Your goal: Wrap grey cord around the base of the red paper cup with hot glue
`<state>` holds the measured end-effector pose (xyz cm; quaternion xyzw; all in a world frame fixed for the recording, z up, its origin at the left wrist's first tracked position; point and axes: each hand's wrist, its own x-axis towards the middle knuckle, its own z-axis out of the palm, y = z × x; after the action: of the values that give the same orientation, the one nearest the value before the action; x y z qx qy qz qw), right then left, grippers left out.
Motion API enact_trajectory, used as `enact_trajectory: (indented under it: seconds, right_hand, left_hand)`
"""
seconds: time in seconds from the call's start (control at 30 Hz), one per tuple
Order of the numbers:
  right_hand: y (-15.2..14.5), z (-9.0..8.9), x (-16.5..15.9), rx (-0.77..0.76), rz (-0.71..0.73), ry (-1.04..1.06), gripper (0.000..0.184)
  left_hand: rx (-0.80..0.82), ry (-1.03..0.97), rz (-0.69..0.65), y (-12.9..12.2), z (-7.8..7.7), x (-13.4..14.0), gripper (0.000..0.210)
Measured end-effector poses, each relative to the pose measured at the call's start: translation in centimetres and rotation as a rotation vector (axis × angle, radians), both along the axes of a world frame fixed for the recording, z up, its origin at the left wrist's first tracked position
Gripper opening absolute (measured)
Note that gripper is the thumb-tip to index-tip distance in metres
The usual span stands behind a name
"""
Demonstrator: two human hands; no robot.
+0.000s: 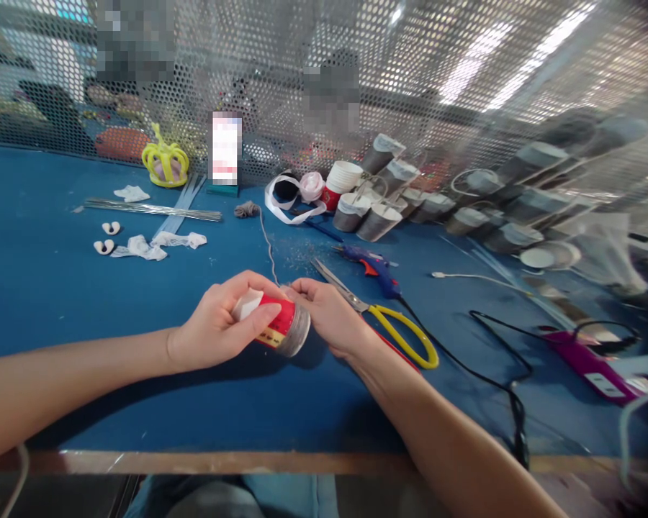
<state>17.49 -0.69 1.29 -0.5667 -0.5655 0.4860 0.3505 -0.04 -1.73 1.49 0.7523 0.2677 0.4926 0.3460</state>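
Observation:
My left hand (224, 325) is wrapped around a red paper cup (282, 311) lying on its side in the air, thumb along its printed wall. Grey yarn (299, 332) is wound around the cup's end on the right. My right hand (327, 314) is closed at that end, fingertips pinching the yarn against the cup's edge; the exact pinch point is partly hidden. From there a strand runs back to a small grey yarn bundle (247, 209) on the table. Scissors with yellow handles (405, 334) lie just right of my right hand.
A blue glue gun (370, 267) with a black cord lies beyond the scissors. Stacked white cups (344, 176), ribbon (281, 210) and several grey-wrapped cups (379, 221) stand behind. A yellow crown-shaped piece (165, 160), wires (156, 209) and white scraps (145, 247) lie left. A purple power strip (588, 363) sits right.

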Motion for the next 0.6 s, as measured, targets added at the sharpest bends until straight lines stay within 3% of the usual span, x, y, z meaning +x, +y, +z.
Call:
enact_trajectory:
  seconds: [0.3,0.47,0.6]
  right_hand:
    - [0.3,0.3,0.2,0.031,0.01,-0.093,0.043]
    - [0.5,0.8,1.1,0.18,-0.057,-0.177,0.043]
    - [-0.5,1.1,0.1,0.239,0.005,-0.2,0.031]
  left_hand:
    - [-0.208,-0.09,-0.041,0.1,0.3,0.4,0.011]
    - [-0.409,-0.106,0.171,1.7,0.3,0.6,0.017]
    - [-0.541,-0.114,0.208,2.7,-0.2,0.6,0.023]
